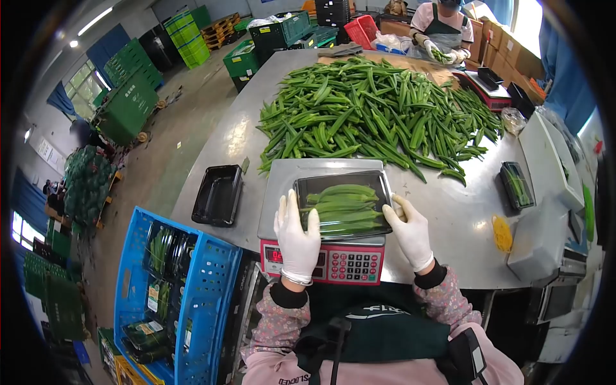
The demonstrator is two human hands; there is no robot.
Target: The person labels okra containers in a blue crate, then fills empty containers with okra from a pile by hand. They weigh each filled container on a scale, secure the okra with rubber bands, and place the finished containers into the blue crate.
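Note:
A black tray (380,183) of okra, with several green pods (343,206) side by side in it, is on or just over the platform of a red and grey weighing scale (276,170). My left hand (298,239), in a white glove, grips the tray's left edge. At its right edge, my gloved right hand (410,232) has fingers and thumb on the rim. A shiny clear surface seems to cover the pods. Red digits glow on the scale's display, partly hidden by my left wrist.
A large okra heap (372,115) covers the far table. An empty black tray (218,196) lies left; a blue crate (208,282) of packed trays stands below it. Rubber bands (502,234) and a packed tray (516,185) are at right. A co-worker (443,29) handles okra across the table.

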